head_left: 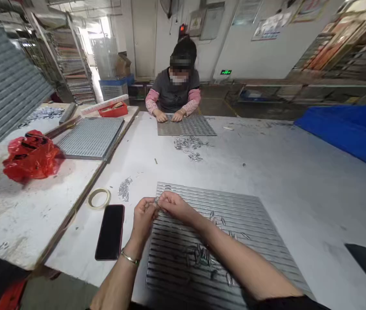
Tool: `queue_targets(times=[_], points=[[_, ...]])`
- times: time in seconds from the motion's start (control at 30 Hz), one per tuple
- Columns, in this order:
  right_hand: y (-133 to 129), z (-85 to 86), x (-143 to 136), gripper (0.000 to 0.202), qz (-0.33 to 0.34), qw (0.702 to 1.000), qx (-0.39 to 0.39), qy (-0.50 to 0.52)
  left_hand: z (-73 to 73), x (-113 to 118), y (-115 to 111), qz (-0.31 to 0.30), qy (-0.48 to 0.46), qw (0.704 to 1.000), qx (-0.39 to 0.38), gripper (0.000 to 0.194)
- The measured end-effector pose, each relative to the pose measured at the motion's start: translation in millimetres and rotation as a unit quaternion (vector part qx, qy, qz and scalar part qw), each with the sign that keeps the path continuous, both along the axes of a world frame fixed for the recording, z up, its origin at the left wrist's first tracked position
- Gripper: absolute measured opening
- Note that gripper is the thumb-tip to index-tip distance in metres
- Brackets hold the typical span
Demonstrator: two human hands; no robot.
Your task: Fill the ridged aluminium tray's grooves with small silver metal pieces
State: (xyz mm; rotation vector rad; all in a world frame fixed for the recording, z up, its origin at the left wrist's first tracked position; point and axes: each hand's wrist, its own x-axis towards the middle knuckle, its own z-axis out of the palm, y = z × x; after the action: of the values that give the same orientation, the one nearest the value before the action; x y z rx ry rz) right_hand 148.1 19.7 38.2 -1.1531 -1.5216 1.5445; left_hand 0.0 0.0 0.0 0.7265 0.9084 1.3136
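Observation:
My left hand [144, 215] and my right hand [174, 206] meet over the upper left corner of a grey ridged panel [241, 204]. Both pinch at the same spot, where a small greyish piece [156, 201] shows between the fingertips; its kind is too small to make out. Loose small shiny metal-like pieces [202, 255] lie scattered on the panel under my right forearm. A bracelet circles my left wrist. Left of the panel, a little heap of similar small pieces [125, 189] rests on the white table.
A black phone [110, 232] and a tape roll [99, 198] lie left of my left hand. Across the table [286, 172], a co-worker [178, 82] handles another panel behind a pile of pieces [191, 144]. A red plastic bag [32, 156] sits beside stacked panels [91, 137]; blue cloth [347, 133] lies right.

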Motion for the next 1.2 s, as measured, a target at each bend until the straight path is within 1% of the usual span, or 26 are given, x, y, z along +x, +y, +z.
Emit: queue_targets(times=[0.13,0.27,0.4,0.57,0.7,0.87,1.0,1.07,1.2], points=[[-1,7.1,1,0.017,0.004,1.0,-0.008,-0.017,3.8,-1,-4,0.009,0.045,0.999,0.012,0.027],[-3,8.9,0,0.014,-0.004,1.0,-0.002,-0.02,6.8,-2,-5,0.007,0.074,0.997,0.021,0.025],[-5,5.9,-5,0.014,-0.028,0.999,0.013,-0.01,6.4,-2,-6,0.021,0.073,0.997,0.031,0.025],[-6,3.0,-13,0.015,-0.045,0.998,0.024,0.034,3.9,-2,-7,0.03,0.055,0.997,0.043,0.023],[-6,4.5,-13,0.013,-0.037,0.998,0.03,0.039,3.8,-2,-8,0.029,0.052,0.997,0.054,0.02],[-4,12.7,-7,0.01,-0.006,0.999,0.035,-0.008,5.4,-3,-8,0.027,0.061,0.996,0.052,0.021],[-3,16.6,-6,0.011,0.021,1.0,0.018,0.006,7.4,-2,-9,0.031,0.066,0.996,0.05,0.019],[-3,15.2,-7,0.012,0.016,1.0,0.019,0.013,8.6,-3,-9,0.036,0.068,0.996,0.053,0.018],[-7,7.1,-13,0.013,-0.019,0.999,0.023,0.034,10.5,-3,-10,0.042,0.062,0.995,0.06,0.018]])
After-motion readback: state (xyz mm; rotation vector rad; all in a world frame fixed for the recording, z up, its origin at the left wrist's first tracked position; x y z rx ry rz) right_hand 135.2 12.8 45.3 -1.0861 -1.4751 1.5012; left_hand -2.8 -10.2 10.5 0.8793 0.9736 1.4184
